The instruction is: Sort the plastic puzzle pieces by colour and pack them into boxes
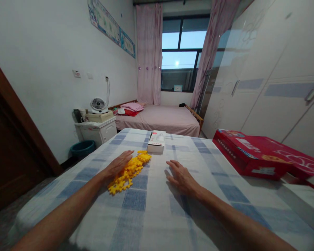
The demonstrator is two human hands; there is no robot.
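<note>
A heap of yellow interlocking plastic pieces (133, 168) lies on the checked cloth (159, 202), stretched out in a slanting row. My left hand (119, 163) rests along the left side of the heap with its fingers extended, and it seems to touch the pieces. On the other side, my right hand (181, 177) is apart from the heap over the cloth. Its fingers are spread and nothing is in them. Just beyond the heap is a small white box (156, 142) with a picture and red print on it.
At the right edge of the cloth lies a large red box (251, 153). Past the table are a bed (162, 118) with pink bedding and a white cabinet (107, 130) with a fan (98, 105) on top. A teal bin (83, 148) stands on the floor at left.
</note>
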